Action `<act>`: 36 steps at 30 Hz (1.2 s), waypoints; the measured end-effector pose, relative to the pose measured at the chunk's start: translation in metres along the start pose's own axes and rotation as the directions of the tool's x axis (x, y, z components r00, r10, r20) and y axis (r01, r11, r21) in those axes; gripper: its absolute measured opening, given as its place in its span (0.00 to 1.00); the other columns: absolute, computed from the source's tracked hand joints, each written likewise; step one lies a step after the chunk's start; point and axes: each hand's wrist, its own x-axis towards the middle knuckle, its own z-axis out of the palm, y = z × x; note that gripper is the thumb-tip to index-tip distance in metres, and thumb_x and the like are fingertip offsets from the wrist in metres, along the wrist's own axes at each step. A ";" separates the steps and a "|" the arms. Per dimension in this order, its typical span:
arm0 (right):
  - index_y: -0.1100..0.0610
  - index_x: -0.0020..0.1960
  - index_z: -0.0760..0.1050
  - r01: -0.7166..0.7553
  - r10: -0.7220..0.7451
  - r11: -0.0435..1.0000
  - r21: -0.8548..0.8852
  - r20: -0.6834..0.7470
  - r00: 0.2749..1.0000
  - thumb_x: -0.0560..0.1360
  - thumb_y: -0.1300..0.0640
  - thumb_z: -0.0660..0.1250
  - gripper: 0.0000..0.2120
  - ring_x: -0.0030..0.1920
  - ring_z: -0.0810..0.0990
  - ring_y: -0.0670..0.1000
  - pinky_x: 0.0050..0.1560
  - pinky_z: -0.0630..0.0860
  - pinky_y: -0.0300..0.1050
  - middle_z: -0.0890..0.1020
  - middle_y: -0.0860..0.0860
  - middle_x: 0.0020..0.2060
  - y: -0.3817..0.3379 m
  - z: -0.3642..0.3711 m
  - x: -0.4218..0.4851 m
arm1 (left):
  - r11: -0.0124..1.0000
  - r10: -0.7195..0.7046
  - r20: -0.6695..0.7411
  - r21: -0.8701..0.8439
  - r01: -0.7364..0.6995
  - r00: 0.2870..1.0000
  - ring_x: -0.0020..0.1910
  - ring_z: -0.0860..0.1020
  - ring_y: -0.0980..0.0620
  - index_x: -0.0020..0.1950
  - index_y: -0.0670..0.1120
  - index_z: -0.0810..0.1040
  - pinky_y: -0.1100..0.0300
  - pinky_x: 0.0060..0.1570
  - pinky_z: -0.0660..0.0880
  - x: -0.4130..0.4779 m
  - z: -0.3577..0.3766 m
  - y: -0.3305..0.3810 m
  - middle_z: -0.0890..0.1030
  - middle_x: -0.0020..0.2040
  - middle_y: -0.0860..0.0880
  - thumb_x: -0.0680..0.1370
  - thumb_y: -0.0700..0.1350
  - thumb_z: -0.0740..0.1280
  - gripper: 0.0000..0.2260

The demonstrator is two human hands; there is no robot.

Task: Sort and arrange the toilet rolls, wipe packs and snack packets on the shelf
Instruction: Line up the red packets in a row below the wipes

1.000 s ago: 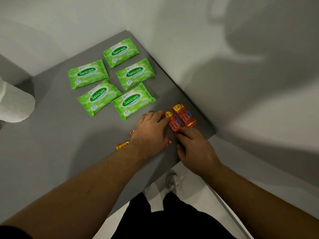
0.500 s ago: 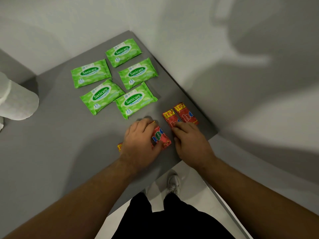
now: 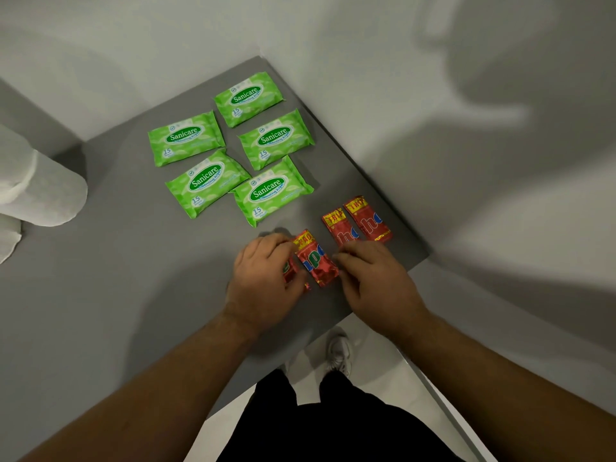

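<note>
Both bare forearms are reaching in across the front edge of the shelf [image 3: 133, 295] and converging close to its right front corner. The left hand [image 3: 263, 275] is lying palm down, knuckles raised, with its fingers bending over a mostly covered red packet [image 3: 289, 272] and its thumb closing against it. The right hand [image 3: 376, 281] is lying palm down just beside it, wrist straight, its fairly straight fingertips [image 3: 341, 258] touching the right edge of a second red packet [image 3: 316, 263] lying between the two hands.

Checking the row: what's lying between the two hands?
One red foil snack packet, flat on the grey shelf, between left hand and right hand; head view.
</note>
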 end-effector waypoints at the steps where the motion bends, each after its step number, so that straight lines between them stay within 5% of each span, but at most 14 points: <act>1: 0.58 0.62 0.81 0.024 -0.025 1.000 0.008 0.026 0.999 0.77 0.57 0.70 0.15 0.60 0.77 0.53 0.60 0.71 0.42 0.81 0.53 0.59 -0.005 0.001 -0.004 | 1.000 0.000 -0.003 -0.005 0.000 1.000 0.61 0.78 0.45 0.61 0.45 0.82 0.50 0.62 0.73 -0.002 -0.002 -0.004 0.81 0.62 0.47 0.74 0.53 0.72 0.20; 9: 0.56 0.66 0.79 0.024 -0.025 1.000 0.015 0.123 0.992 0.78 0.53 0.68 0.18 0.63 0.76 0.51 0.65 0.74 0.46 0.80 0.50 0.64 -0.025 0.016 -0.023 | 0.984 0.172 0.109 0.038 -0.177 0.979 0.62 0.77 0.43 0.65 0.47 0.83 0.47 0.66 0.72 0.005 -0.005 -0.004 0.81 0.63 0.47 0.74 0.56 0.71 0.22; 14: 0.57 0.66 0.79 0.004 0.000 0.999 -0.039 0.100 0.995 0.76 0.53 0.70 0.19 0.64 0.77 0.52 0.66 0.70 0.44 0.81 0.51 0.63 -0.021 0.015 -0.027 | 0.990 0.125 0.178 0.049 -0.135 0.976 0.67 0.76 0.44 0.67 0.48 0.81 0.38 0.75 0.65 0.014 -0.002 0.004 0.79 0.66 0.48 0.74 0.55 0.72 0.23; 19: 0.56 0.65 0.80 -0.015 0.021 0.998 -0.057 0.102 0.995 0.76 0.52 0.69 0.19 0.64 0.77 0.52 0.65 0.72 0.45 0.81 0.50 0.62 -0.020 0.014 -0.025 | 0.989 0.123 0.213 0.059 -0.138 0.969 0.71 0.74 0.45 0.70 0.47 0.78 0.40 0.80 0.56 0.021 -0.001 0.008 0.77 0.69 0.46 0.75 0.53 0.72 0.25; 36: 0.55 0.69 0.77 -0.048 0.052 0.998 -0.031 0.161 0.986 0.78 0.50 0.68 0.21 0.67 0.75 0.52 0.67 0.72 0.47 0.78 0.50 0.66 -0.025 0.011 -0.021 | 0.987 0.115 0.217 0.088 -0.136 0.969 0.74 0.72 0.45 0.74 0.47 0.75 0.40 0.80 0.59 0.019 0.000 0.008 0.75 0.73 0.46 0.76 0.54 0.70 0.27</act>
